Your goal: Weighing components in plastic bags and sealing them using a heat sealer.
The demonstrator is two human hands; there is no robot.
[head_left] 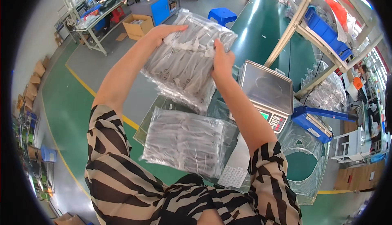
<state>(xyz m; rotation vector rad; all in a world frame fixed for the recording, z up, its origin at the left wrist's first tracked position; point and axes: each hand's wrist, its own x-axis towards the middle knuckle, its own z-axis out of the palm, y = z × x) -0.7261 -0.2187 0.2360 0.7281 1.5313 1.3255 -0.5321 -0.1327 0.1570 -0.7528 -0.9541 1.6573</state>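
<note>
Between both my hands is a clear plastic bag [185, 63] packed with rows of small wrapped packets, held up and tilted above the table. My left hand [166, 33] grips its far left edge. My right hand [223, 61] clasps the right side, with the thumb on top; the fingers underneath are hidden. A second packed clear bag [183, 141] lies flat on the table close to my body. Beside that bag rests a white sheet of printed labels [236, 170]. Just right of my right hand stands a weighing scale [263, 82] with a bare metal pan and a lit display.
A blue hand-lever bag sealer [314, 123] sits right of the scale. Loose clear plastic [306, 190] spreads below it. A cream frame [296, 20] holds a blue bin [328, 33]. Beyond the table are a blue stool [222, 15] and an open carton [139, 26]. A person works far left.
</note>
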